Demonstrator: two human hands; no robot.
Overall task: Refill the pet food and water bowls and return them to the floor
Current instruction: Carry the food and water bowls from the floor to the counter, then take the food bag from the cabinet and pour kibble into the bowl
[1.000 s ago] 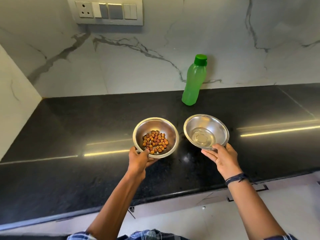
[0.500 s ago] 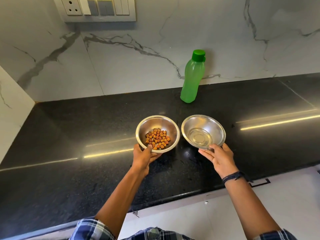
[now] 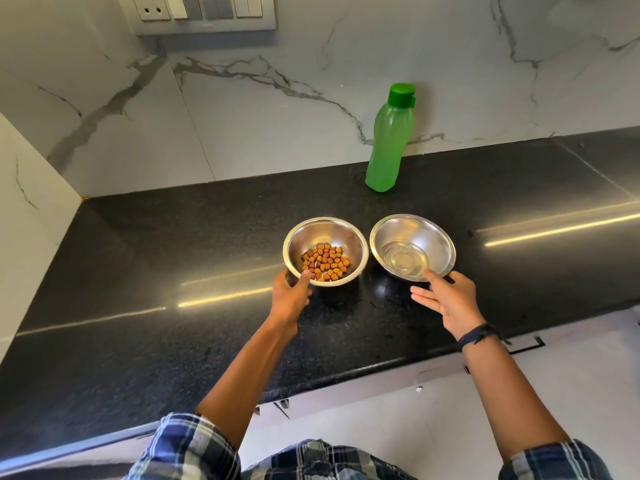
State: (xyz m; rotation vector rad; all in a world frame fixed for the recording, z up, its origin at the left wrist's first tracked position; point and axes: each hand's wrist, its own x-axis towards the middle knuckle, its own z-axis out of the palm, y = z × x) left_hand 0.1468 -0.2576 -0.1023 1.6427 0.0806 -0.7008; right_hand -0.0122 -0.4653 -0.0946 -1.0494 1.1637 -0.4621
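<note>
Two steel bowls are side by side over the black counter [image 3: 138, 278]. The left food bowl [image 3: 325, 233] holds brown kibble [image 3: 325, 262]. My left hand [image 3: 291, 292] grips its near rim, thumb hooked over the edge. The right water bowl [image 3: 436, 244] holds a little clear water and tilts slightly. My right hand [image 3: 446, 297] holds its near rim, thumb on the rim and the other fingers spread beneath. A green bottle [image 3: 389, 143] with its cap shut stands upright at the wall behind the bowls.
A marble backsplash rises behind the counter, with a switch and socket panel [image 3: 204, 10] at the top. A white side wall [image 3: 27, 209] closes the counter's left end. The counter's front edge [image 3: 346, 379] runs below my forearms, with pale floor beneath.
Both bowls stay in my hands and shift slightly back and apart from the bottle as my view pulls away. The water bowl tilts less than a second ago.
</note>
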